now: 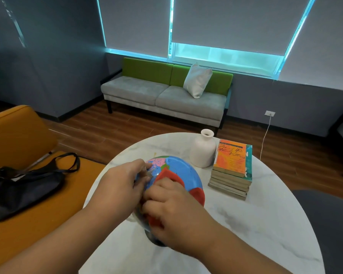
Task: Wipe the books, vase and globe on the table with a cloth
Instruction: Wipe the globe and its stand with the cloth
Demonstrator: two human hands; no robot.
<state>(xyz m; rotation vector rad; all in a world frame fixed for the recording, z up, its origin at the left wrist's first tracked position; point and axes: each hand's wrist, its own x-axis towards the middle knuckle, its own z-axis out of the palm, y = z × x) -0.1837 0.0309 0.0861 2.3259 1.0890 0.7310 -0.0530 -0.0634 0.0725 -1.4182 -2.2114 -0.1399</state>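
A: Globe point(183, 171) location?
B: Counter point(246, 224) centre. Your left hand point(119, 186) grips its top; your right hand point(178, 212) curls its fingers point(156, 190) round the cloth point(167, 174).
A: Hazard?
B: Hard strokes could tip it into the vase point(203, 152), 1 o'clock.

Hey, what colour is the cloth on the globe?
Red. The cloth sits under the right hand on the globe, clearest in the head view.

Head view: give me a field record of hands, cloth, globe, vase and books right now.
left hand: holds the blue map globe on its left side
right hand: presses the red cloth on the globe
white ceramic vase: upright, beyond the globe
stack of paperback books: right of the vase
surface: round white marble table
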